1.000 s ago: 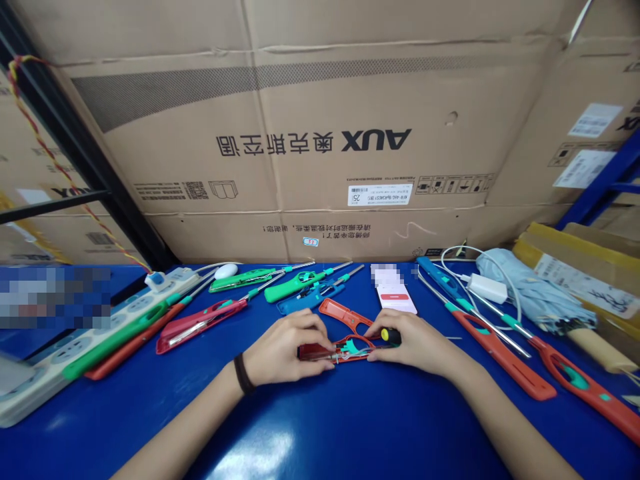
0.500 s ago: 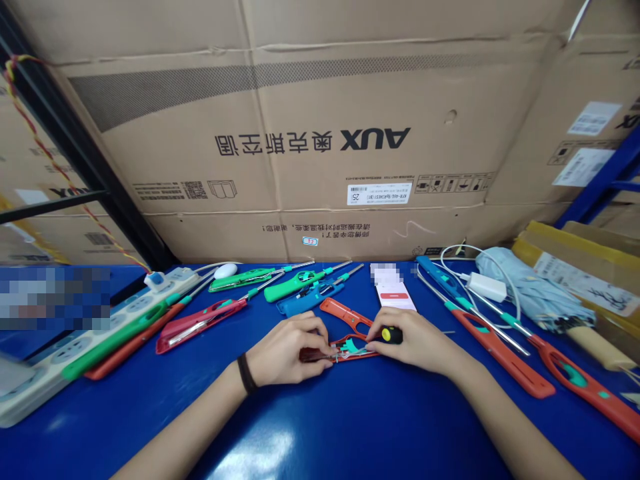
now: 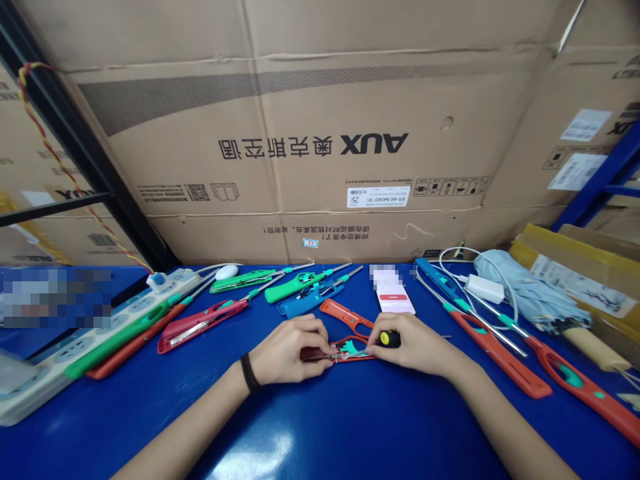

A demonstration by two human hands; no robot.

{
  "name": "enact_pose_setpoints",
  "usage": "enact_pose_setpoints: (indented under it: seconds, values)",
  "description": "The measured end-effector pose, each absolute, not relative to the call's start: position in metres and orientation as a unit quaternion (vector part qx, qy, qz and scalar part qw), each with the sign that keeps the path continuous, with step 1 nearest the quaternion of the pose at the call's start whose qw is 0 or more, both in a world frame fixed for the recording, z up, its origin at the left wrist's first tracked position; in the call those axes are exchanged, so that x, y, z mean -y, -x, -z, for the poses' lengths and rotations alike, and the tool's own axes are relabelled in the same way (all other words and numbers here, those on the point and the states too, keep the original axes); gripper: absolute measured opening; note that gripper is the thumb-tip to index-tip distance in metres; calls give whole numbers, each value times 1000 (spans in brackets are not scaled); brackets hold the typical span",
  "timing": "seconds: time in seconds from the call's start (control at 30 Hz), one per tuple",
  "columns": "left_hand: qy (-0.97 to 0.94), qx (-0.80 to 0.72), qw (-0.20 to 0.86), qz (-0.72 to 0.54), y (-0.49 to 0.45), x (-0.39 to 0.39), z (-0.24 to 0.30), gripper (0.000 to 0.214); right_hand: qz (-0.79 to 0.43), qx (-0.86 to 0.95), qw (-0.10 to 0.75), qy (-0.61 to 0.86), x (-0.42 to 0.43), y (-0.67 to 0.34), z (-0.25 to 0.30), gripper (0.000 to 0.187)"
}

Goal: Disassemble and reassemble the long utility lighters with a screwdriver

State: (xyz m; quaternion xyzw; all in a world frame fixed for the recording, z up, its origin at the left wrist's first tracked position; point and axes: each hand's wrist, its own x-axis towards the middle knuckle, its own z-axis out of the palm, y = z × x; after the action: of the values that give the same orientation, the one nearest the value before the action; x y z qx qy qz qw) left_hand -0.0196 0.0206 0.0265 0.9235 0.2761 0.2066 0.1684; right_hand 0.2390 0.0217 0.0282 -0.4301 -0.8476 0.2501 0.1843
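Note:
An opened orange gas lighter (image 3: 356,358) lies in front of me, its teal trigger (image 3: 350,347) and thin wires exposed. My left hand (image 3: 295,350) is closed around the lighter's left end, thumb and fingertips pinching near the inner parts. A screwdriver with a black and yellow handle (image 3: 389,339) is tucked in my right hand (image 3: 413,343); a thin shaft shows beyond the knuckles. The right fingertips pinch close to the trigger, on something too small to make out. Just behind lies the loose orange cover half (image 3: 345,315), angled toward my right hand.
Green, blue and red lighters (image 3: 203,323) lie behind and left, beside a white power strip (image 3: 135,307). A phone (image 3: 393,290) lies at the back. On the right are orange lighters (image 3: 505,353), a charger (image 3: 485,288), and an umbrella (image 3: 530,287). A large cardboard box (image 3: 300,87) walls the rear.
My view has shifted slightly. Both hands stay at the lighter, and the screwdriver handle in my right hand has tilted a little.

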Motion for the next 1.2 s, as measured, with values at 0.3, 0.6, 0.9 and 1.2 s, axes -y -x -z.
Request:
enact_pose_setpoints:
  seconds: [0.3, 0.6, 0.9, 1.2]
  values:
    - [-915, -304, 109, -242, 3, -11, -21, 14, -252, 849, 191, 423, -19, -237, -29, 9]
    - [-928, -294, 70, -216, -5, -9, -16, 18, -250, 847, 189, 429, -17, -236, -30, 9]
    - [-942, -261, 27, -212, -4, -10, -15, 19, -231, 846, 191, 441, -17, -237, -32, 8]
    - [-940, -255, 12, -227, -5, -11, -13, 19, -251, 847, 180, 432, -17, -239, -31, 9]
